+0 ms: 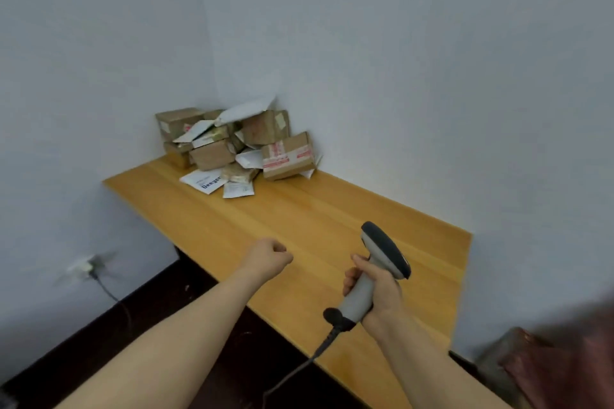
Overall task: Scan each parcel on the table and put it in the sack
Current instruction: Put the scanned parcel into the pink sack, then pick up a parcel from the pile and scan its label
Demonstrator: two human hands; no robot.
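Holding the scanner ready over the table.
The right hand grips it; the left hand is an empty fist. The parcels sit at the table's far corner, so reach there first.

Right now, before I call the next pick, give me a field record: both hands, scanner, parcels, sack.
left hand: fingers curled, holds nothing, over the table
right hand: grips the handle of the grey handheld barcode scanner
parcels: pile of brown cardboard boxes and white mailer bags in the far corner of the light wooden table; none in hand
sack: not identifiable; only a blurred reddish-brown shape at lower right
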